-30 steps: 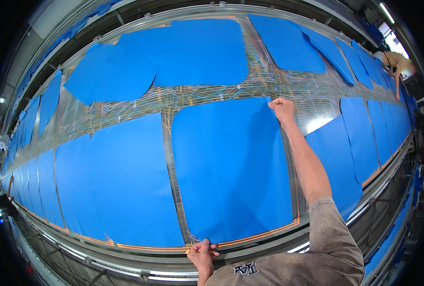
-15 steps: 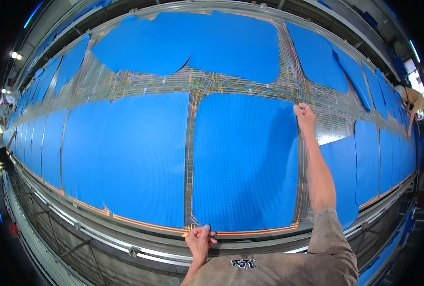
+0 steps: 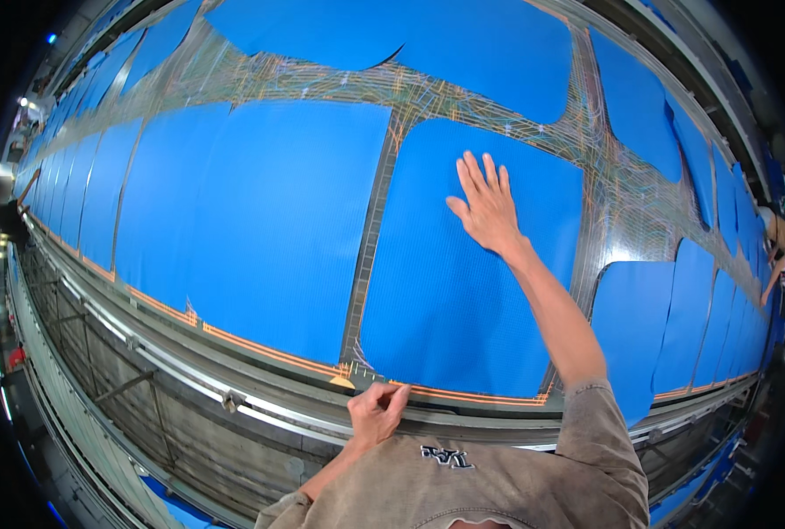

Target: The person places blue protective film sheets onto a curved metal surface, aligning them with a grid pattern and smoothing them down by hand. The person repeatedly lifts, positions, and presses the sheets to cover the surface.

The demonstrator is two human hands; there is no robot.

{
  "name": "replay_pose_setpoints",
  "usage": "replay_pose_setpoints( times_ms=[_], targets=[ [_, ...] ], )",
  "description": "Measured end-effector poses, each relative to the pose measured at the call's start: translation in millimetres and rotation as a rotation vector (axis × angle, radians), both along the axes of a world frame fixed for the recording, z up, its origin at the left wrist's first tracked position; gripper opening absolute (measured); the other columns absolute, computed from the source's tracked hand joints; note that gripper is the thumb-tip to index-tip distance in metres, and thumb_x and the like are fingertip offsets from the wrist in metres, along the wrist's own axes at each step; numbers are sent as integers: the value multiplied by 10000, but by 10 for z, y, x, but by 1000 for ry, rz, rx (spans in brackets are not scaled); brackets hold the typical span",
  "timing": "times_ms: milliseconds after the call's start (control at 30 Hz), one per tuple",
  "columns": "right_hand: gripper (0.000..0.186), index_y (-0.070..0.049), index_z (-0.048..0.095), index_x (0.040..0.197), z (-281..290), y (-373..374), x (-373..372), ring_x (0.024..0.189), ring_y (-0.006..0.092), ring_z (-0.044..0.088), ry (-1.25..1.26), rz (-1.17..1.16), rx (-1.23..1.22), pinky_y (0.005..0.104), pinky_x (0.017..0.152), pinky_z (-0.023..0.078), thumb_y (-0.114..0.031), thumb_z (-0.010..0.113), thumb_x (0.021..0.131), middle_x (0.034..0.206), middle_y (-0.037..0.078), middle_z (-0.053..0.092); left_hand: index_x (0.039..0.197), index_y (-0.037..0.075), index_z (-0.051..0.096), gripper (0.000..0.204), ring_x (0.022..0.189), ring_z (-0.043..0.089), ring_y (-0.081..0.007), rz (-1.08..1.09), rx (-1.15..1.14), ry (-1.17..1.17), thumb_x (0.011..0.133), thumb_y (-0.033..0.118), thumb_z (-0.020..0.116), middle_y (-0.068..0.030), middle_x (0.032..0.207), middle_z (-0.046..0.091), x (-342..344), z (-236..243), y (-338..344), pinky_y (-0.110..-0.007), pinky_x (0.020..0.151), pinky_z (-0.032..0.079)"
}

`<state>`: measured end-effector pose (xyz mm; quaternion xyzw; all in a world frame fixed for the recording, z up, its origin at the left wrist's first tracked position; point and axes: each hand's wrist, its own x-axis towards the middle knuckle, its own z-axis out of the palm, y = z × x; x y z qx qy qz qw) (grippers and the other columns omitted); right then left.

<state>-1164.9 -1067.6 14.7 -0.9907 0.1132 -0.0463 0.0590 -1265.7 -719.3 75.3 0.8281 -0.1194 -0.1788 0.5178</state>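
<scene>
A blue textured fabric panel with rounded corners (image 3: 445, 291) lies flat in front of me on the printing table. My right hand (image 3: 488, 204) rests palm down over its upper middle, fingers stretched and slightly spread, holding nothing. At the table's near edge, just below the panel's lower left corner, is my left hand (image 3: 377, 413). Its fingers are curled in; whatever they may hold is hidden. A small yellow tab (image 3: 343, 382) sits beside that corner, next to orange guide lines (image 3: 273, 355) along the edge.
A wider blue panel (image 3: 260, 220) lies to the left, more blue panels (image 3: 489, 53) along the far side, and overlapping ones (image 3: 635, 309) to the right. A metal rail (image 3: 273, 414) runs along the near side. People (image 3: 776, 247) stand at both far ends.
My right hand has left the panel's upper right corner and moved left onto its surface, opening flat. My left hand stays by the lower left corner. The view has tilted.
</scene>
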Motion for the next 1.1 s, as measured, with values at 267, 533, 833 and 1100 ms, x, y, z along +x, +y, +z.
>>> replay_pose_setpoints(
  times_ms=[267, 533, 833, 1100],
  targets=[
    [753, -18, 198, 1468, 65, 1367, -204, 1428, 358, 63, 117, 144, 71, 509, 1156, 51, -567, 233, 954, 1546, 157, 123, 797, -17, 665, 130, 524, 613, -110, -283, -92, 40, 781, 88, 740, -95, 650, 659, -54, 111, -112, -238, 477, 482],
    [767, -28, 335, 1420, 60, 2085, -938, 1407, 356, 165, 95, 520, 355, 527, 1138, 127, -552, 470, 877, 1526, 137, 216, 844, 18, 673, 155, 591, 639, -164, -477, -217, -102, 748, 109, 753, -83, 697, 664, -134, 213, -213, -277, 539, 511],
    [528, -185, 411, 1403, 56, -75, -527, 1371, 359, 248, -29, -67, -91, 550, 1105, 153, -390, 475, 921, 1492, 80, 322, 1380, 43, 375, 623, 1390, 223, -348, -864, 65, -577, 880, 342, 595, -160, 1470, 302, 303, -198, -1185, -524, 1113, 198],
    [605, -226, 307, 1464, -179, -804, -226, 1423, 330, 131, -2, -218, 3, 536, 1140, 61, -564, 210, 972, 1543, 31, 212, 1432, 67, 317, 720, 1415, 166, -318, -693, 286, -798, 895, 525, 463, -138, 1516, 235, 1599, -655, -2166, -516, 1143, 114]
  ],
)
